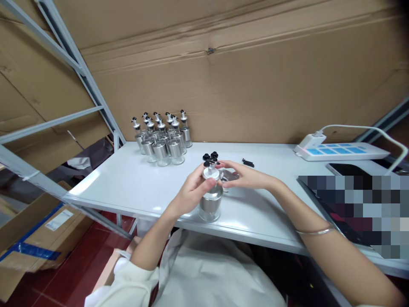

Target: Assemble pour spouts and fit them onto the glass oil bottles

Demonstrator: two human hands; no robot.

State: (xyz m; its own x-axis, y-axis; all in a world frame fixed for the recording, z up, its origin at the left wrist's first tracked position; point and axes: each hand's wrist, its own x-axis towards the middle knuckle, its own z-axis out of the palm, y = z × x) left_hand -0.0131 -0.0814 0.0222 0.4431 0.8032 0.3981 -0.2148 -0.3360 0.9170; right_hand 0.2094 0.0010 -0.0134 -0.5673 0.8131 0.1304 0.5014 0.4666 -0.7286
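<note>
A glass oil bottle (211, 204) with a steel band and a silver pourer top stands upright near the table's front edge. My left hand (191, 192) is closed round its upper part, the thumb lying across the front just under the pourer. From the right, my right hand (244, 175) reaches to the same bottle, index finger and thumb at either side of its top; the contact is partly hidden. Shiny metal pieces (230, 175) show behind the bottle, between the right thumb and index finger. Just beyond are several small black parts (211, 156).
Several similar oil bottles (161, 149) with pourers are grouped at the back left. A black piece (248, 163) lies right of centre. On the right are a power strip (345, 150) with a plugged-in charger, a phone (348, 169) and a blurred-out flat object. A cardboard wall (249, 94) closes the back.
</note>
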